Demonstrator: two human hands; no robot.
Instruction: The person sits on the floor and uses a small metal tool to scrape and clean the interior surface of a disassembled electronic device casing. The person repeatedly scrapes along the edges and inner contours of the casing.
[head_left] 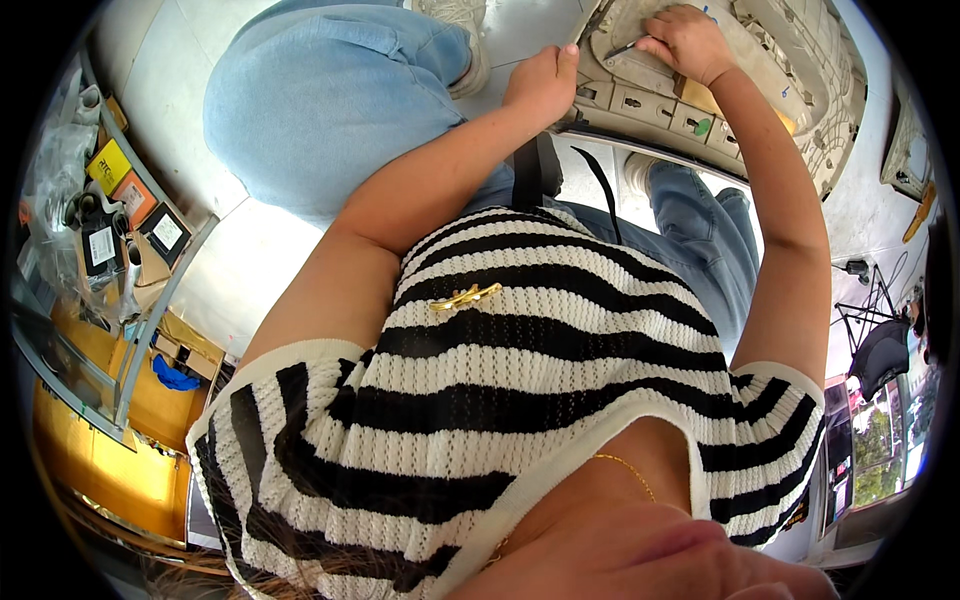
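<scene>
Beige panel [655,82]: is occupying the upper right in front of the person, its slotted near edge facing the body and sloping down rightward; the top of the view is cutting it off, so its full long axis cannot be told.
Left hand [545,85]: is gripping the panel's left edge, thumb pointing up.
Right hand [690,42]: is closing on a slim dark tool [622,48] over the panel.
Tool's axis: is slanting, the free tip pointing left and slightly toward the body.
In the way: the right hand and forearm are covering part of the panel; a thin black strap [604,190] is hanging just below its near edge.
Left side: a yellow box [108,166], an orange box [133,196] and clear plastic [52,195] are lying together.
Writing: dark lettering is showing on the yellow box; blue marks [785,92] are dotting the panel, too small to read.
</scene>
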